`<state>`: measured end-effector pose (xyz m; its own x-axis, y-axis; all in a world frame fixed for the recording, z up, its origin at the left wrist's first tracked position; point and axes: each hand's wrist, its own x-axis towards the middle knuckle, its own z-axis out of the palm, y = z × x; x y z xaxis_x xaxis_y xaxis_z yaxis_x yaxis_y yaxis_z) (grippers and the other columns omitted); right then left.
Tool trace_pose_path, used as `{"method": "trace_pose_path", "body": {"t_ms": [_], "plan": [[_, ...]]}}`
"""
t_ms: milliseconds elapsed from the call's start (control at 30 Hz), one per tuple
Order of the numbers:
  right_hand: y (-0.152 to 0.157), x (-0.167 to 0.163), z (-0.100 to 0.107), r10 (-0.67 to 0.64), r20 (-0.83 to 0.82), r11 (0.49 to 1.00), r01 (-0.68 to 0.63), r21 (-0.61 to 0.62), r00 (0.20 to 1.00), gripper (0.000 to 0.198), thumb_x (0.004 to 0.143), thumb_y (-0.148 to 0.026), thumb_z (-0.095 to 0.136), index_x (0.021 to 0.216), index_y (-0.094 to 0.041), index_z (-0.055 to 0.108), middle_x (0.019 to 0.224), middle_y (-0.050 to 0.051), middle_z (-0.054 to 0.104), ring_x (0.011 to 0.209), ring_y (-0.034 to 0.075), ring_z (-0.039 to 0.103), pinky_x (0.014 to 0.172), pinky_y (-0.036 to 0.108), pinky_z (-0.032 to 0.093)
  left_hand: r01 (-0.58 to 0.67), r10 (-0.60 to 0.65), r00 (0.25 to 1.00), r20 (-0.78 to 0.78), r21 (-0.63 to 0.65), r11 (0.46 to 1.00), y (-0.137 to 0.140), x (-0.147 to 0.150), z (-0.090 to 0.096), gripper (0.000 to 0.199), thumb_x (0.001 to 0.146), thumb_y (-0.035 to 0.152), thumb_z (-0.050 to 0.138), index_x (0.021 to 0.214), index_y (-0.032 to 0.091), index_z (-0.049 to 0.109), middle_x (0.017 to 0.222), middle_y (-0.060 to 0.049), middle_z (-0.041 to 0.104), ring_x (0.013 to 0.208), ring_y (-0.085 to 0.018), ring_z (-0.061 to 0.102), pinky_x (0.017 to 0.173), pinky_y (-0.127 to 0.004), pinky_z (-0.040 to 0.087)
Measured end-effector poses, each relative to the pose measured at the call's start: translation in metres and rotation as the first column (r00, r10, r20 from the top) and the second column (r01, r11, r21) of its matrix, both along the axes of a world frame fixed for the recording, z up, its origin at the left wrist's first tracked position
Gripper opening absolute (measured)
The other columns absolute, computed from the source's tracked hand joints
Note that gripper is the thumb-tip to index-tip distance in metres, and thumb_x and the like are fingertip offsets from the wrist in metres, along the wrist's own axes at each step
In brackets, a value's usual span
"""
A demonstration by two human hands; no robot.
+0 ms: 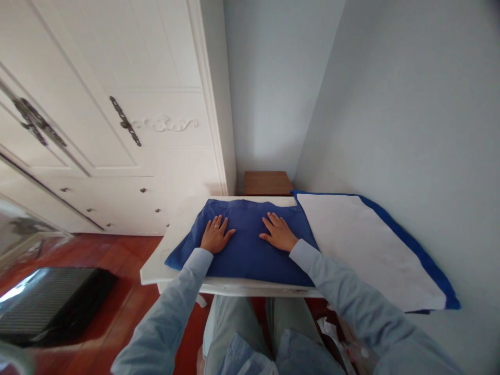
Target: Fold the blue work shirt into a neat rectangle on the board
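A blue cloth piece (246, 245) lies spread over the white table in front of me; whether it is a folded garment or plain fabric I cannot tell. My left hand (217, 235) rests palm down on its left part, fingers apart, a ring on one finger. On its right part my right hand (278, 232) lies flat with the fingers spread. Neither hand grips anything. Beside the cloth on the right is a large white sheet (367, 245) with a blue border, its left edge meeting the cloth.
The white table (174, 239) stands against a white wardrobe (164, 62) with dark handles. Behind it is a brown wooden surface (267, 183) in the wall corner. A black ribbed object (50, 302) sits on the red wooden floor (133, 255) at left. Grey wall (410, 104) bounds the right.
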<state>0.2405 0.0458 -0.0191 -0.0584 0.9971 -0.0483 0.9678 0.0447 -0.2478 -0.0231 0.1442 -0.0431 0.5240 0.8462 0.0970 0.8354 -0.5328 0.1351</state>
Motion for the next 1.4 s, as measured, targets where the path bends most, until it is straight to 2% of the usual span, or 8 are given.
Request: {"method": "trace_pose_path", "body": {"t_ms": [100, 200, 433, 600, 767, 967, 1133, 1400], "plan": [[-0.009, 0.021, -0.017, -0.066, 0.019, 0.994, 0.067, -0.089, 0.998, 0.082, 0.098, -0.067, 0.035, 0.160, -0.013, 0.031, 0.166, 0.019, 0.019, 0.156, 0.035, 0.018, 0.127, 0.055, 0.020, 0.012, -0.013, 1.000, 0.018, 0.025, 1.000, 0.000, -0.009, -0.011, 0.071, 0.101, 0.058, 0.031, 0.152, 0.010, 0.045, 0.160, -0.021, 0.038, 0.152, -0.033, 0.031, 0.125, -0.051, 0.023], [-0.018, 0.032, -0.028, -0.047, 0.025, 0.998, 0.048, -0.051, 0.999, 0.081, 0.098, -0.069, 0.029, 0.160, -0.016, 0.030, 0.167, 0.017, 0.019, 0.156, 0.033, 0.018, 0.127, 0.054, 0.018, 0.025, -0.026, 0.999, 0.021, 0.046, 0.999, -0.001, -0.009, -0.013, 0.071, 0.100, 0.060, 0.034, 0.151, 0.012, 0.047, 0.159, -0.020, 0.040, 0.151, -0.033, 0.032, 0.125, -0.051, 0.024], [-0.021, 0.033, -0.041, -0.033, 0.036, 0.998, 0.031, 0.059, 0.999, 0.083, 0.098, -0.071, 0.024, 0.158, -0.015, 0.036, 0.164, 0.018, 0.026, 0.155, 0.033, 0.024, 0.126, 0.056, 0.023, 0.021, -0.024, 0.999, 0.039, 0.055, 0.998, -0.001, -0.006, -0.012, 0.071, 0.100, 0.060, 0.033, 0.151, 0.011, 0.047, 0.159, -0.020, 0.040, 0.151, -0.032, 0.032, 0.125, -0.049, 0.023], [-0.015, 0.039, -0.041, -0.006, 0.056, 0.998, 0.003, 0.055, 0.998, 0.081, 0.098, -0.070, 0.024, 0.158, -0.017, 0.035, 0.165, 0.015, 0.026, 0.155, 0.031, 0.024, 0.127, 0.053, 0.022, 0.009, -0.011, 0.999, 0.047, 0.046, 0.999, -0.003, -0.006, -0.011, 0.071, 0.100, 0.059, 0.034, 0.151, 0.011, 0.047, 0.159, -0.020, 0.040, 0.151, -0.033, 0.033, 0.125, -0.051, 0.024], [0.002, 0.046, -0.033, 0.052, 0.062, 0.999, -0.053, 0.013, 0.997, 0.077, 0.100, -0.066, 0.030, 0.158, -0.016, 0.034, 0.165, 0.015, 0.024, 0.156, 0.031, 0.022, 0.128, 0.051, 0.020, -0.063, 0.062, 0.997, 0.051, 0.024, 0.998, -0.006, -0.005, -0.008, 0.071, 0.100, 0.059, 0.036, 0.151, 0.012, 0.047, 0.160, -0.019, 0.039, 0.151, -0.034, 0.032, 0.125, -0.051, 0.024], [0.016, 0.055, -0.032, 0.128, 0.064, 0.992, -0.128, -0.002, 0.990, 0.075, 0.101, -0.064, 0.029, 0.159, -0.016, 0.033, 0.166, 0.014, 0.023, 0.156, 0.031, 0.021, 0.128, 0.051, 0.021, -0.084, 0.083, 0.996, 0.034, 0.017, 0.996, -0.010, -0.018, -0.009, 0.073, 0.099, 0.059, 0.038, 0.153, 0.009, 0.044, 0.161, -0.021, 0.035, 0.152, -0.034, 0.030, 0.125, -0.051, 0.023], [0.018, 0.059, -0.039, 0.130, 0.036, 0.990, -0.132, 0.042, 0.991, 0.074, 0.100, -0.064, 0.031, 0.157, -0.017, 0.037, 0.164, 0.015, 0.027, 0.155, 0.030, 0.024, 0.127, 0.053, 0.024, -0.126, 0.127, 0.992, -0.005, 0.061, 0.990, -0.014, -0.030, -0.008, 0.074, 0.098, 0.061, 0.039, 0.153, 0.012, 0.044, 0.161, -0.019, 0.035, 0.152, -0.034, 0.030, 0.125, -0.050, 0.023], [0.016, 0.056, -0.042, 0.122, 0.073, 0.992, -0.124, 0.022, 0.990, 0.077, 0.101, -0.065, 0.025, 0.158, -0.015, 0.033, 0.165, 0.015, 0.023, 0.156, 0.031, 0.021, 0.128, 0.052, 0.020, -0.151, 0.157, 0.983, -0.093, 0.073, 0.986, -0.021, -0.027, -0.001, 0.075, 0.100, 0.061, 0.032, 0.155, 0.011, 0.041, 0.162, -0.020, 0.034, 0.152, -0.033, 0.030, 0.125, -0.049, 0.023]]}}
